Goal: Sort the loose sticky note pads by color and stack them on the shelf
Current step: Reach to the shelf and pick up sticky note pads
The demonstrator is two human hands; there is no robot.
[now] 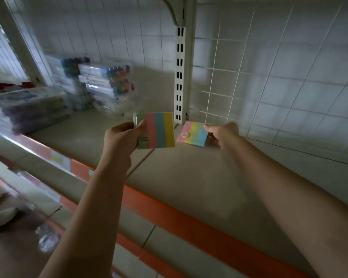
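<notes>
My left hand (124, 137) grips a sticky note pad (159, 130) with green, pink, blue and yellow stripes, held upright above the shelf (189, 177). My right hand (222, 133) pinches a smaller striped pad (193, 134) by its right edge; this pad has pink, yellow, green and blue stripes and a round sticker. It is tilted, low over the shelf's back near the slotted upright (179, 77). I cannot tell whether it touches the shelf. The two pads sit side by side, a small gap apart.
Packs of coloured markers (107, 87) are stacked at the shelf's back left, with flat wrapped packs (26, 109) further left. An orange strip (169, 213) runs along the shelf's front edge. A wire grid (239, 77) covers the tiled wall behind.
</notes>
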